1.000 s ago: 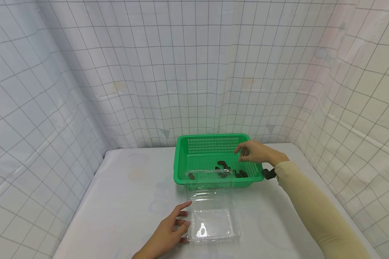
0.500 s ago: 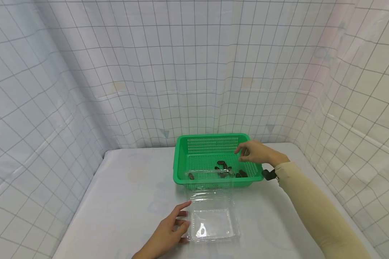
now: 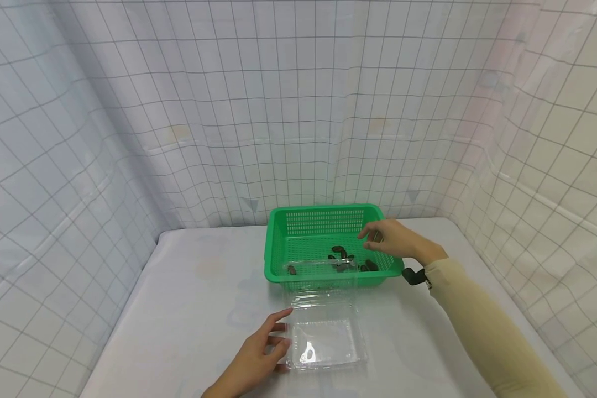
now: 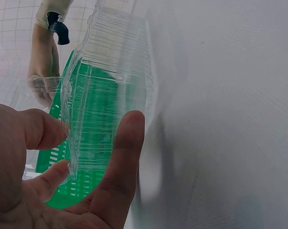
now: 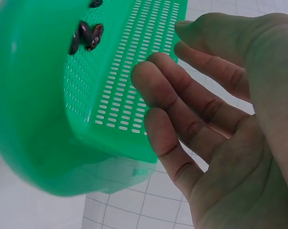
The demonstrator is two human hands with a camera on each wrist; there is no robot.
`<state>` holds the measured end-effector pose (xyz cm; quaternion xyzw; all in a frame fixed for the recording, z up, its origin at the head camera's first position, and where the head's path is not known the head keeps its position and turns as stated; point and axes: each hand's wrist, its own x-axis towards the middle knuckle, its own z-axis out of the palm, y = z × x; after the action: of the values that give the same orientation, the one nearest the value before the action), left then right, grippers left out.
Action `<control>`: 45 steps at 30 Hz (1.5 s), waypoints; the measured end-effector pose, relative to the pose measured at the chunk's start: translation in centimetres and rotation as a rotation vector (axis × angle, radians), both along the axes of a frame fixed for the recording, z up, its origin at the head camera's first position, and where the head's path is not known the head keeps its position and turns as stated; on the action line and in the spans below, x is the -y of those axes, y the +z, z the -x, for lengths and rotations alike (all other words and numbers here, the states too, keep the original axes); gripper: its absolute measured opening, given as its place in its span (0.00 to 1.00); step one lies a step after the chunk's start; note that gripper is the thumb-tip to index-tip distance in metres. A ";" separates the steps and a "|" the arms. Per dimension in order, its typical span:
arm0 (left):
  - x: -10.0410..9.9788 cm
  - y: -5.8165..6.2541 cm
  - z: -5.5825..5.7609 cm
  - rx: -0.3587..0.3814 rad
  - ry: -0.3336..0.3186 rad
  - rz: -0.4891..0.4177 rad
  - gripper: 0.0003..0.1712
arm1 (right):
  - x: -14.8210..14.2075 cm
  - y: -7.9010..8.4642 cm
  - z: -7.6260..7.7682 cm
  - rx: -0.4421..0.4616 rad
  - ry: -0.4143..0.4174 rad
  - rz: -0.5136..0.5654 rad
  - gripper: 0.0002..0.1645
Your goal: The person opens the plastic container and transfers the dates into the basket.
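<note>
A clear plastic clamshell box [image 3: 325,342] lies with its lid [image 3: 320,284] raised at the back, overlapping the front of a green basket [image 3: 323,208]. My left hand [image 3: 254,356] rests at the box's left side. In the left wrist view its thumb and spread fingers [image 4: 129,136] lie against the clear wall, not wrapped round it. Over the basket's right end hovers my right hand [image 3: 395,239], fingers loosely bent and nothing in them. Several dark brown, shiny oval pieces [image 5: 86,32] that look like dates are scattered on the basket floor, below and left of that hand.
White table cloth [image 3: 204,298] spreads left of the box and basket. Gridded white curtains [image 3: 308,110] enclose the back and both sides. A black device [image 3: 414,276] on the right wrist sits beside the basket's right rim.
My right hand has dipped slightly within the basket area. The left hand, the box and the dark pieces keep their places; the head view has shifted a little.
</note>
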<state>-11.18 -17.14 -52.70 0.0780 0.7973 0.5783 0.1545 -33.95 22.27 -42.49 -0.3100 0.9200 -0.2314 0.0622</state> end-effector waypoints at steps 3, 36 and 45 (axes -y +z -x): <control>0.0 0.0 0.0 0.003 0.004 -0.004 0.39 | 0.1 -0.1 -0.7 -0.023 -0.001 0.012 0.14; 0.1 0.6 -0.7 -0.066 -0.001 -0.002 0.38 | 0.4 -2.4 -9.6 -0.291 0.035 0.269 0.14; 0.1 0.9 -0.9 -0.060 0.004 0.009 0.37 | 0.1 -3.3 -10.7 -0.338 0.046 0.297 0.15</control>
<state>-10.28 -17.22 -51.82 0.0933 0.8043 0.5723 0.1297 -23.20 22.17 -45.79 -0.3710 0.8659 -0.3075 -0.1341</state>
